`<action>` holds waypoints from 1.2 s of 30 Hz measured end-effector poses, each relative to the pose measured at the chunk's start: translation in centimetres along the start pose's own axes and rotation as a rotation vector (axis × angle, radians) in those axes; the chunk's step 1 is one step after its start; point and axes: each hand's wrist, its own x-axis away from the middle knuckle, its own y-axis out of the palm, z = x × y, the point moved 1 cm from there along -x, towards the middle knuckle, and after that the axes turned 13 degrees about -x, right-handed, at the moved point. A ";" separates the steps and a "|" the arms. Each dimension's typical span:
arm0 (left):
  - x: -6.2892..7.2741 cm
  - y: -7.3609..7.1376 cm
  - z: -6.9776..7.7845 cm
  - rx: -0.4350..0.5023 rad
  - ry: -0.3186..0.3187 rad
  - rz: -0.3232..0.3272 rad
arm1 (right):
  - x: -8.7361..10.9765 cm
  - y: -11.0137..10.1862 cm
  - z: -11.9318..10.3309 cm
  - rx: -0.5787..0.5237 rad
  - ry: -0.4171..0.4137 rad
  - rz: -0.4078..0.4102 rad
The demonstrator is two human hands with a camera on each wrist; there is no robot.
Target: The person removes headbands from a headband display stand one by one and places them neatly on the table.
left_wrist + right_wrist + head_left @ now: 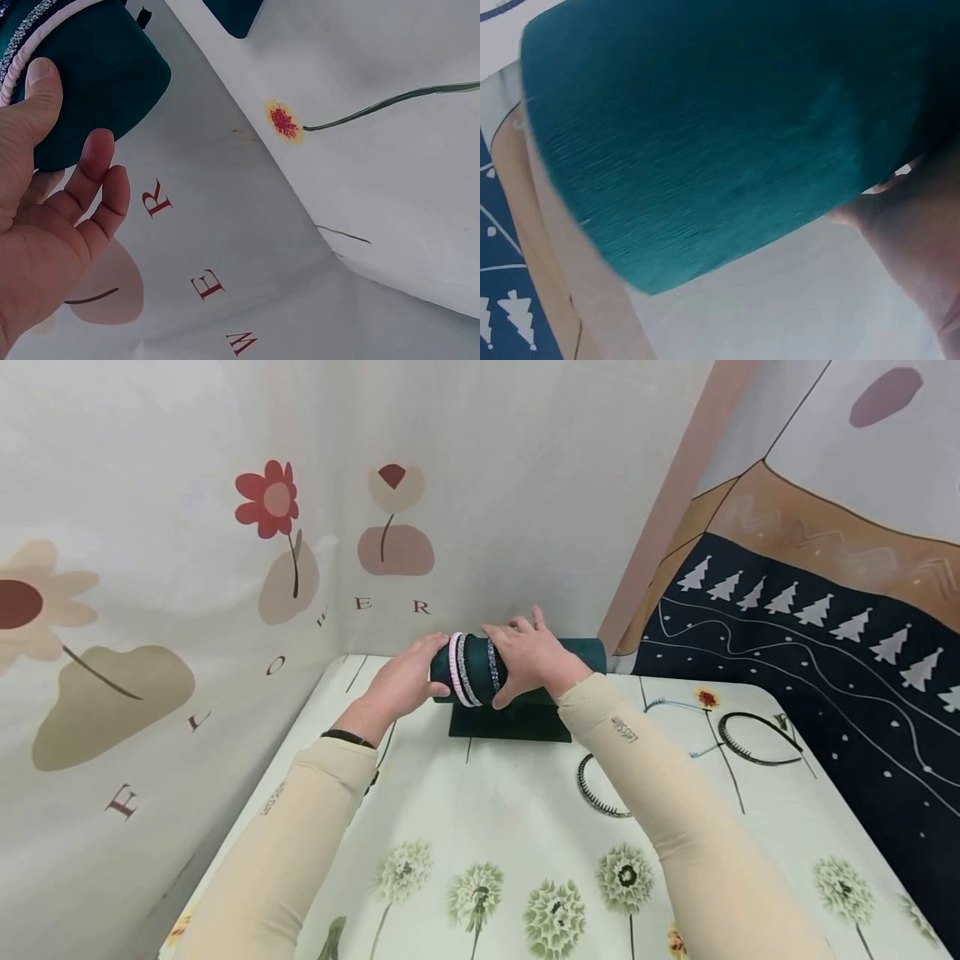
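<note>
A dark green velvet headband stand (581,653), a roll on a flat base, stands at the table's back. On its left part sit a pink headband (454,670) and a silver glittery headband (463,670). My left hand (401,681) holds the roll's left end, thumb in front near the pink headband (45,31); some fingers curve loosely beside the roll in the left wrist view. A dark glittery headband (492,662) lies round the roll's middle. My right hand (525,658) spans it, thumb low in front and fingers above. The right wrist view hides those fingertips behind the roll (705,150).
To the right on the patterned table (510,802) lie a light blue headband (663,702), a black headband (750,762) and a dark toothed headband (588,793), partly behind my right sleeve. A printed curtain (487,485) hangs behind the stand.
</note>
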 end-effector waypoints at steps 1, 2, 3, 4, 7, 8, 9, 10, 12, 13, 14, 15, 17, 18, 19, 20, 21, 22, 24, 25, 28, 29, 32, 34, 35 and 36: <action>0.0 0.0 0.0 0.002 -0.001 -0.001 | 0.1 -0.1 0.2 -0.006 0.005 -0.001; 0.0 0.0 0.0 0.003 -0.002 -0.002 | 0.3 -0.1 0.4 -0.011 0.008 0.002; 0.0 0.0 0.0 0.004 -0.003 -0.003 | 0.5 -0.2 0.6 -0.017 0.010 0.003; 0.0 0.0 0.0 0.005 -0.003 -0.004 | 0.7 -0.3 0.9 -0.023 0.012 0.005; 0.1 0.0 0.0 0.011 -0.006 -0.005 | 1.3 -0.5 1.7 -0.045 0.015 0.006; 0.1 0.0 0.0 0.013 -0.006 -0.006 | 1.5 -0.5 2.0 -0.054 0.018 0.004; 0.1 0.0 0.0 0.014 -0.007 -0.006 | 1.7 -0.6 2.3 -0.067 0.023 0.001; 0.1 0.0 0.0 0.015 -0.007 -0.006 | 1.9 -0.6 2.6 -0.080 0.026 -0.002; 0.1 0.0 0.0 0.016 -0.007 -0.006 | 2.3 -0.8 3.2 -0.107 0.037 -0.006; 0.1 0.0 0.0 0.017 -0.007 -0.006 | 2.5 -0.8 3.5 -0.121 0.042 -0.008; 0.1 0.0 0.0 0.018 -0.007 -0.006 | 2.7 -0.9 3.9 -0.132 0.046 -0.011; 0.1 0.0 0.0 0.018 -0.007 -0.006 | 3.0 -0.9 4.2 -0.145 0.048 -0.013; 0.1 0.0 0.0 0.019 -0.006 -0.007 | 3.4 -1.0 4.8 -0.165 0.052 -0.016; 0.1 0.0 0.0 0.019 -0.004 -0.007 | 3.6 -1.0 5.1 -0.177 0.054 -0.017; 0.1 0.0 0.0 0.020 -0.003 -0.008 | 3.8 -1.0 5.4 -0.186 0.057 -0.020; 0.1 0.1 0.0 0.020 -0.002 -0.008 | 4.0 -1.0 5.7 -0.193 0.062 -0.020; 0.1 0.1 0.0 0.020 0.000 -0.007 | 4.1 -1.0 6.0 -0.201 0.066 -0.020; 0.0 0.1 0.0 0.022 0.001 -0.007 | 4.3 -1.0 6.3 -0.206 0.071 -0.019; 0.0 0.2 0.0 0.026 0.003 -0.005 | 4.7 -1.0 6.7 -0.215 0.081 -0.015; 0.0 0.2 0.0 0.026 0.004 -0.005 | 4.9 -1.0 7.0 -0.214 0.086 -0.013; 0.0 0.3 0.0 0.024 0.004 -0.008 | 5.5 -1.1 7.8 -0.213 0.107 -0.009; 0.0 0.3 0.0 0.023 0.004 -0.009 | 5.7 -1.2 8.1 -0.212 0.115 -0.009; 0.0 0.2 0.0 0.018 0.002 -0.010 | 6.3 -1.4 8.7 -0.199 0.136 -0.008; 0.0 0.1 0.0 0.016 0.001 -0.009 | 6.6 -1.5 8.9 -0.188 0.138 -0.006; 0.0 0.1 0.0 0.013 0.000 -0.009 | 6.6 -1.6 8.9 -0.191 0.131 -0.001; 0.0 0.1 0.0 0.011 0.000 -0.011 | 6.7 -1.6 8.9 -0.194 0.124 0.004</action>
